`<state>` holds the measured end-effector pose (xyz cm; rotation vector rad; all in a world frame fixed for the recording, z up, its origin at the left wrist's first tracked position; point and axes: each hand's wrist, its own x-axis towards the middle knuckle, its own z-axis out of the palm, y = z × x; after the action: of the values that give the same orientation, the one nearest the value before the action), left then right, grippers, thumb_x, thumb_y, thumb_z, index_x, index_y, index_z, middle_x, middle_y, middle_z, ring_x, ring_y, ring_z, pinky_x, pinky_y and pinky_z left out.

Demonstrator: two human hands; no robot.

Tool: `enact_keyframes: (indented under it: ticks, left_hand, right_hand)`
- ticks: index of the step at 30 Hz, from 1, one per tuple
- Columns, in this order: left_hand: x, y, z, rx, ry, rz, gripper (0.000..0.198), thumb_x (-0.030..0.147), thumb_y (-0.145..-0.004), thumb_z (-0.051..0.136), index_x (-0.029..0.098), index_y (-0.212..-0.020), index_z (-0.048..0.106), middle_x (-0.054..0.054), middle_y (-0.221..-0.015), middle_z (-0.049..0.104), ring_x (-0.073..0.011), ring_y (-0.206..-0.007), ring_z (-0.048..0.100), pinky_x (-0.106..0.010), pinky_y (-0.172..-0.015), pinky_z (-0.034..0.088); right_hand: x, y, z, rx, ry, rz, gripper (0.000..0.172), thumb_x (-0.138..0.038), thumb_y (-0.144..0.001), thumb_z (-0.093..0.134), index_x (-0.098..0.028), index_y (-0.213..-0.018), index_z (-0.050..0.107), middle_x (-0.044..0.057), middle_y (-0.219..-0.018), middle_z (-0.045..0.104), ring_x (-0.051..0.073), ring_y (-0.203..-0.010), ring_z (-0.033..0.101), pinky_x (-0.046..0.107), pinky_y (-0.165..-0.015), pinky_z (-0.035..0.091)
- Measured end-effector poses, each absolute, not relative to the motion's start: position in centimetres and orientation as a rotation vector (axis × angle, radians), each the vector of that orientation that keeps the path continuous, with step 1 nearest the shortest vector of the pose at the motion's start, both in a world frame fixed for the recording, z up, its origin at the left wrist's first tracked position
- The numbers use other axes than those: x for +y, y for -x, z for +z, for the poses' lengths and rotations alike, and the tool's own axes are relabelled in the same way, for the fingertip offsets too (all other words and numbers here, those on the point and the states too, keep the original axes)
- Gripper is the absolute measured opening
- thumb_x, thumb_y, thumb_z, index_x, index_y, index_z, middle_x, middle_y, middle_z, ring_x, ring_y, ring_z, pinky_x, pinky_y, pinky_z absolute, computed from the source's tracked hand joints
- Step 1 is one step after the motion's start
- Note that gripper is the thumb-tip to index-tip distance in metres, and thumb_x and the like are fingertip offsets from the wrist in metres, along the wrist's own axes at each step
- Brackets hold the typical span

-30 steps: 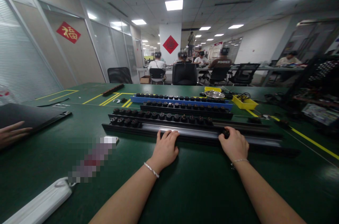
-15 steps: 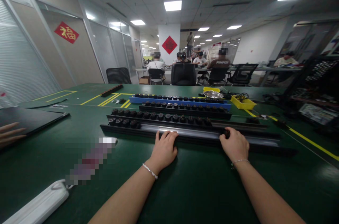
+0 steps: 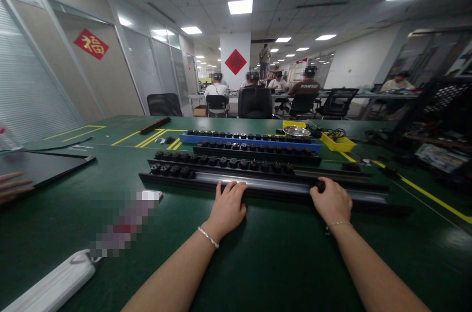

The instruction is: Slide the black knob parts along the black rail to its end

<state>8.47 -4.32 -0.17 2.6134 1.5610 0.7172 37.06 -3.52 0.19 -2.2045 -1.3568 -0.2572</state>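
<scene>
Rail (image 3: pixel 273 185) under flat left hand (image 3: pixel 226 206); right hand (image 3: pixel 332 201) pinches knob (image 3: pixel 320 186).

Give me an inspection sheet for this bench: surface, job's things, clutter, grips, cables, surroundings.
surface: green table, with yellow lines marked on it.
job's things: nearest rail lies crosswise, with seated parts at its left end. Three more rails with parts sit behind it; the farthest is a blue rail.
clutter: white case at near left. Black panel at far left, with another person's hand by its near edge. Yellow tray and metal bowl behind the rails.
grips: left hand flat on the nearest rail, open. Right hand closed on a single black part at the rail.
cables: dark tangle by the yellow tray.
surroundings: open office with seated people at far desks and a red diamond sign on a pillar.
</scene>
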Motion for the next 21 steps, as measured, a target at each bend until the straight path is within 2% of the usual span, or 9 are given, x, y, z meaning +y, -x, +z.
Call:
enact_keyframes:
  ticks: [21]
  left_hand:
    - [-4.2,-8.3,-0.3,1.55,-2.625,0.728,0.052,0.015,-0.075,0.049,0.025,-0.125,0.041,-0.004,-0.132,0.052,-0.0217,-0.126,0.037,-0.055,-0.111,0.01]
  right_hand:
    - [-3.7,-38.3,0.2,-1.287,2.229,-0.276,0.042,-0.034,-0.075,0.043,-0.015,-0.109,0.059,0.013,-0.1,0.062,0.028,-0.095,0.055,0.041,-0.083,0.041]
